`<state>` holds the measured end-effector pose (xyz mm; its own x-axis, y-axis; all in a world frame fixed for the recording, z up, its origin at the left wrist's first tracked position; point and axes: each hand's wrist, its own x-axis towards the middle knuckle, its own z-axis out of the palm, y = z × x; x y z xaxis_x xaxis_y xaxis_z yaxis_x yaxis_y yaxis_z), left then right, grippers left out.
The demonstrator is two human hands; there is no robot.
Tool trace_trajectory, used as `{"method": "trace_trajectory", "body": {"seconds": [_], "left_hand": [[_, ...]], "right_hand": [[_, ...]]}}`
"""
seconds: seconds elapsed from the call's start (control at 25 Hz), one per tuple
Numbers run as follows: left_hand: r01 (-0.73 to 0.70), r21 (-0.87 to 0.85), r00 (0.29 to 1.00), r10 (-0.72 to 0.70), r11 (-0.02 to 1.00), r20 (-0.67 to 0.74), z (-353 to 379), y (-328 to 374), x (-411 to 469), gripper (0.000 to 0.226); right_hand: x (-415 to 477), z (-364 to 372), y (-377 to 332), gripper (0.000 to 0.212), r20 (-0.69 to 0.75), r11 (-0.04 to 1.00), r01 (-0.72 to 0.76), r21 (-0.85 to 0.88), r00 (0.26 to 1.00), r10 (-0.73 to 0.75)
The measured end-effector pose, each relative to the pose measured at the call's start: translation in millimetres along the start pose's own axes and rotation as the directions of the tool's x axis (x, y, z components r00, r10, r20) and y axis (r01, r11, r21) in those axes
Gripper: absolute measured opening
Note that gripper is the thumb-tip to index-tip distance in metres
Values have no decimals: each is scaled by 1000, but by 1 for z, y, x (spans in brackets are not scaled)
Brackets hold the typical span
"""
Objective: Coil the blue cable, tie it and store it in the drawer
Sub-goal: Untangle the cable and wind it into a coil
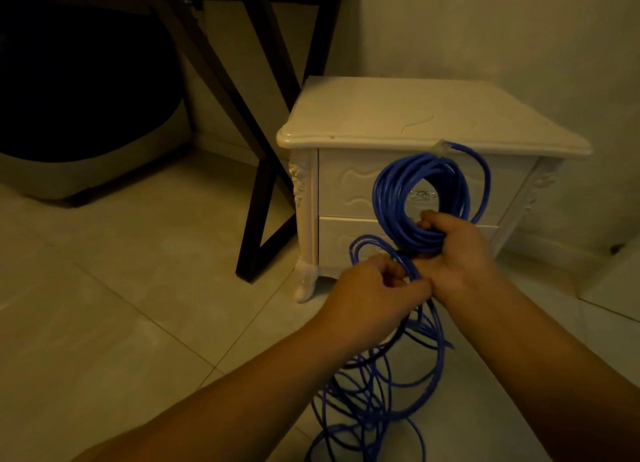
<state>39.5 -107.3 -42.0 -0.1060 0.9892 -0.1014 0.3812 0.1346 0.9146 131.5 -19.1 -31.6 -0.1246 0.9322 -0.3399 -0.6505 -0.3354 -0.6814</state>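
Your right hand (453,253) is closed around the bottom of the coiled part of the blue cable (429,198), fingers wrapped over the bundled loops so the coil stands upright above your fist, at about 1 o'clock from the centre of your view. The clear plug end (441,148) sticks out at the coil's 12 o'clock, level with the front edge of the white nightstand (381,115). Your left hand (374,288) sits just beside the right one, at its 8 o'clock, with fingers curled and pinched on a strand of the same cable where it leaves the coil. From there the uncoiled remainder drops to 6 o'clock and lies in loose, tangled loops on the tiled floor (138,323) between your forearms. Both nightstand drawers are shut; the upper drawer (346,184) shows through the coil's ring, the lower drawer (336,243) behind your hands. A dark table leg (263,191) stands at the nightstand's 9 o'clock.
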Motion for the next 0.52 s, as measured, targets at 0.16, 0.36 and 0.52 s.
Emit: {"method": "trace_trajectory", "body": {"seconds": [0.16, 0.36, 0.52], "left_hand": [[99, -289, 993, -76, 952, 92, 1, 0, 6, 17], [207, -349, 978, -205, 914, 44, -4, -1, 8, 18], [252, -673, 962, -256, 695, 95, -45, 3, 12, 19]], "right_hand": [[1, 4, 3, 32, -5, 990, -11, 144, 1000, 12], [-10, 11, 8, 30, 26, 989, 11, 145, 1000, -15], [-14, 4, -5, 22, 10, 996, -7, 84, 1000, 7]]}}
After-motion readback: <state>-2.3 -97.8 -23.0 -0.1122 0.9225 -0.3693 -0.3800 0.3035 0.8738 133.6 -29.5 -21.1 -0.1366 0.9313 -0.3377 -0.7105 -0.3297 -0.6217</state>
